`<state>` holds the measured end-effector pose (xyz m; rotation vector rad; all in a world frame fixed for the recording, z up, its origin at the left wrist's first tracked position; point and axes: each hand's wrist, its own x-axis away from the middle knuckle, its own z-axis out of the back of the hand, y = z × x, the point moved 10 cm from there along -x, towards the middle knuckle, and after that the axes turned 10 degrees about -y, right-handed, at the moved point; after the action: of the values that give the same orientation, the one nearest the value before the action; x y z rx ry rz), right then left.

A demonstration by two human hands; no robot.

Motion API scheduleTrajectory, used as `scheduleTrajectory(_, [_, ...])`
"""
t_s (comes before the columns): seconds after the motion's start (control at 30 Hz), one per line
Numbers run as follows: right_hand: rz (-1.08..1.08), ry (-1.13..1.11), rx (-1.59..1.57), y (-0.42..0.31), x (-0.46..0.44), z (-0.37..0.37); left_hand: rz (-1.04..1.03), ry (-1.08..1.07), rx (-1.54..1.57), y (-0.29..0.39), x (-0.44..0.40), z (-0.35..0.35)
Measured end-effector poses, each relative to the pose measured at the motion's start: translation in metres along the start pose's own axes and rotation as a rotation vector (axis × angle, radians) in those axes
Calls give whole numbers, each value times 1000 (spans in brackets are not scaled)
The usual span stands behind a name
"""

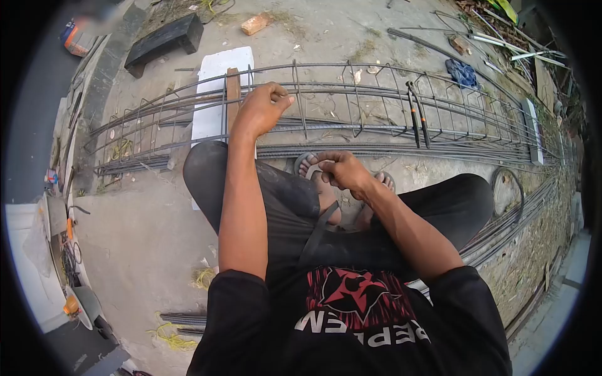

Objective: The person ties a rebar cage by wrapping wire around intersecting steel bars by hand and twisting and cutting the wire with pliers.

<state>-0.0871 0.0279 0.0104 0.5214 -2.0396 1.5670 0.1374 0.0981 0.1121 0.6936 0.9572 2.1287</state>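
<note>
A long cage of steel rebar (pixel 351 94) with bent stirrups lies across the ground in front of my knees. My left hand (pixel 260 109) is over the cage's left part, beside a wooden strip, with fingers curled and thumb near the fingertips. Nearer my body, my right hand (pixel 338 170) is closed, thumb against the curled fingers, above my feet. Whatever either hand pinches is too small or hidden to make out. Pincers with black and orange handles (pixel 417 119) rest on the cage, right of both hands.
A white board (pixel 204 116) and the wooden strip (pixel 233 94) lie under the cage's left part. Loose rebars (pixel 401 151) run along its near side. A black bench-like block (pixel 164 44), a broken brick (pixel 255 25) and a blue cloth (pixel 462 73) lie beyond.
</note>
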Motion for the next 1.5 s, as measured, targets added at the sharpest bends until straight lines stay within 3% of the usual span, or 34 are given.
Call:
scheduleTrajectory(0.17, [-16, 81, -24, 55, -37, -21, -53, -241, -245, -13, -36, -49])
scheduleTrajectory(0.23, [63, 203, -136, 51, -47, -18, 127, -281, -203, -40, -24, -67])
scheduleTrajectory(0.3, [44, 191, -131, 49, -59, -15, 137, -251, -225, -46, -18, -74])
scheduleTrajectory(0.4, [230, 273, -297, 54, -84, -7, 145, -195, -281, -44, -13, -74])
scheduleTrajectory(0.6, [256, 268, -312, 37, -87, 0, 250, -109, -244, -48, -10, -74])
scheduleTrajectory(0.83, [314, 278, -318, 27, -92, 2, 260, -163, -184, -58, -14, -80])
scheduleTrajectory(1.0, [301, 237, -257, 18, -93, 1, 286, -181, 62, -73, -17, -88])
scheduleTrajectory(1.23, [253, 226, -274, 21, -92, 2, 265, -214, 89, -85, -23, -92])
scheduleTrajectory(1.3, [373, 289, 146, 1, -90, 7, 270, -181, 48, -86, -22, -91])
scheduleTrajectory(1.33, [374, 290, 153, -2, -83, 8, 266, -177, 53, -86, -23, -90])
scheduleTrajectory(1.4, [365, 476, 980, -41, -49, 1, 269, -187, 18, -85, -25, -90])
scheduleTrajectory(1.5, [249, 436, 1218, -82, -40, 12, 247, -188, 13, -77, -25, -89])
